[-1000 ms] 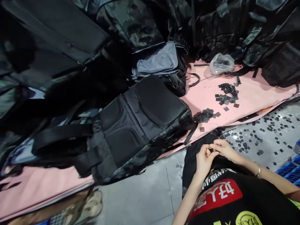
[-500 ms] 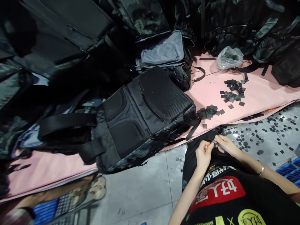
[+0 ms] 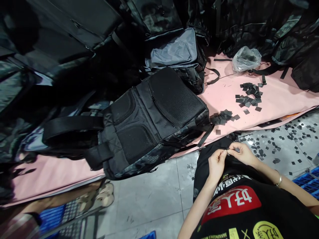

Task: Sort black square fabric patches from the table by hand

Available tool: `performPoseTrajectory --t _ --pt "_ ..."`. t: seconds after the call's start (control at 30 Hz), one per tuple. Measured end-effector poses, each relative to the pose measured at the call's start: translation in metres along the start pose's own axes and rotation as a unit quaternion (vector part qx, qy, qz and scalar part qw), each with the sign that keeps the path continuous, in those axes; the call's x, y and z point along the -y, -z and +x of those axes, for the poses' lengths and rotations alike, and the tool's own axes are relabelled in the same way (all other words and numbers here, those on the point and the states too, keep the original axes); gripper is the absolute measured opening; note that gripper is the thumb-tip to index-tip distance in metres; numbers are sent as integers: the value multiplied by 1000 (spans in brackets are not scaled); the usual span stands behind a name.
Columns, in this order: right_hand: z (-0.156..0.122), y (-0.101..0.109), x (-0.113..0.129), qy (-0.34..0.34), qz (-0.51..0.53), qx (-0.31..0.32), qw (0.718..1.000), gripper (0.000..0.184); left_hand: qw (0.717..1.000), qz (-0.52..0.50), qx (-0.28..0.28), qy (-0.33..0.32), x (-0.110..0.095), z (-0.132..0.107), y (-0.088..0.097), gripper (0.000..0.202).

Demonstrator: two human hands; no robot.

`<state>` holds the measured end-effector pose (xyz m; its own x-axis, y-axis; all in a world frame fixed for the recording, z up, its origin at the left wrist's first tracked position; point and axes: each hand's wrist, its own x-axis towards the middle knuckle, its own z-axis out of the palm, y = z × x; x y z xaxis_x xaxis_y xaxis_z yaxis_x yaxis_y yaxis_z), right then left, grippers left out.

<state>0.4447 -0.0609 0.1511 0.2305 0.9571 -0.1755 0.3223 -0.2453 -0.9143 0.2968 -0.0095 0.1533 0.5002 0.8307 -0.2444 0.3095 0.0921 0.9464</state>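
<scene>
Above my lap, my left hand (image 3: 216, 163) and my right hand (image 3: 242, 154) meet fingertip to fingertip, both pinched closed. Between them is a small dark piece (image 3: 227, 152), mostly hidden by the fingers; it looks like one of the loose black squares. A black backpack (image 3: 159, 116) lies with its padded back up, to the left of my hands at the table's edge. Beside its right end sits a pile of small black squares (image 3: 223, 117). Another scatter of squares (image 3: 249, 96) lies farther back on the pink table cover (image 3: 226, 93).
Behind are stacked dark bags (image 3: 157, 15), one open bag with grey lining (image 3: 176, 49), and a clear plastic bag (image 3: 246, 59). Many black squares litter the tiled floor (image 3: 149, 205). At lower left show another person's arm (image 3: 57, 199) and a sandaled foot (image 3: 106, 196).
My fingertips have drawn closer together, and the small dark piece shows less than before. The view has shifted slightly; the backpack and squares lie as they did.
</scene>
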Motion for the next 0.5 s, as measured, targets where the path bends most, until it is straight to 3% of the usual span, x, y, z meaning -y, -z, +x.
performPoseTrajectory --t 0.33,0.5 --pt "-1 7 -3 15 5 24 1000 26 990 -111 -8 89 -1 0 1 34" --pt "0 13 0 35 12 60 997 27 971 -190 39 140 -8 -2 3 35"
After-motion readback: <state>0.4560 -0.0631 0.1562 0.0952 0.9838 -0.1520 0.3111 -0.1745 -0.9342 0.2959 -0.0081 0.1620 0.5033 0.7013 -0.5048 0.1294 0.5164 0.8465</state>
